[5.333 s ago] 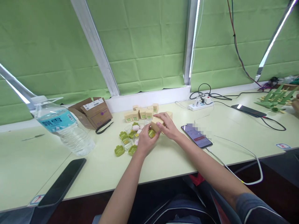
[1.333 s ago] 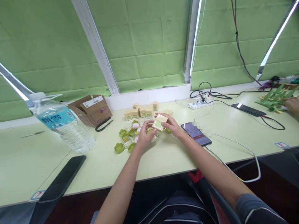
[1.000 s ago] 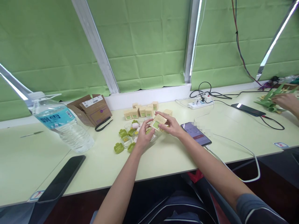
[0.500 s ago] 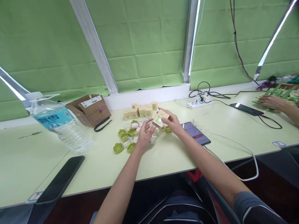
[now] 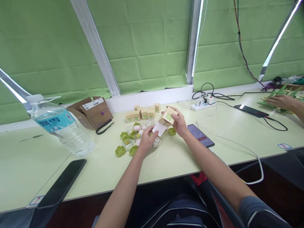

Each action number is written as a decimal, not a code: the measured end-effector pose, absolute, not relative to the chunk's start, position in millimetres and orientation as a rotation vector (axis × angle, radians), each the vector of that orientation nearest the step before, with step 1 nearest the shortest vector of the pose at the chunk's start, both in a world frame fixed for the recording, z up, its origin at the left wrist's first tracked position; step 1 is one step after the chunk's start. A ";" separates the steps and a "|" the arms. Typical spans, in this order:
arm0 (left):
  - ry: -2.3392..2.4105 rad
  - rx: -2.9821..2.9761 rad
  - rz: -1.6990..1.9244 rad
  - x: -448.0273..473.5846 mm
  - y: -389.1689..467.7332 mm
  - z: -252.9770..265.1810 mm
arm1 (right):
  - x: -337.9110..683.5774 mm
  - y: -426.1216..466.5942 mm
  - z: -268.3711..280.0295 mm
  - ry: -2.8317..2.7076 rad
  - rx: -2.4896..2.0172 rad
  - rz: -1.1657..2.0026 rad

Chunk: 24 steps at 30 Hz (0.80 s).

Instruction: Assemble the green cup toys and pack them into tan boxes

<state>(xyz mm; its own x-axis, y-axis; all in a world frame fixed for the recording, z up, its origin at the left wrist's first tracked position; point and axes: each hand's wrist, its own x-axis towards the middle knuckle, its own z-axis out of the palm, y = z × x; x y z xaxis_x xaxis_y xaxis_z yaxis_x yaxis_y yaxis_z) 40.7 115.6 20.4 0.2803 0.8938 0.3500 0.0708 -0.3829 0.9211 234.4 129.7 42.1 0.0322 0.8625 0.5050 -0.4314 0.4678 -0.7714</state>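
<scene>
Your right hand grips one box; from your left hand, pinching a white piece, grouped boxes at twelve o'clock look done, loose green dishes at nine seem pending.

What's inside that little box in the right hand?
The little box hides its inside. A white card or flap, pinched by the left hand, shows at the box's lower end; whether it enters is unclear.

Both arms stretch forward, the left hand pinching, the right hand, partly hidden, apparently curled in a grip.
</scene>
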 end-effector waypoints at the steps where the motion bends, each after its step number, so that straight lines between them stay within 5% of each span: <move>1: 0.901 1.697 1.209 40.7 115.9 20.0 | 233.3 129.0 43.4 -1.123 -0.452 1.082; 9: 0.931 1.727 1.278 41.1 113.6 24.8 | 233.3 133.8 39.7 -1.097 -0.560 1.103; 15: 1.024 1.713 1.656 33.0 114.3 34.1 | 235.1 135.2 39.1 -1.133 -0.662 0.982; 24: 0.795 2.171 1.354 35.3 101.2 27.8 | 231.6 132.5 39.6 -1.269 -0.689 0.995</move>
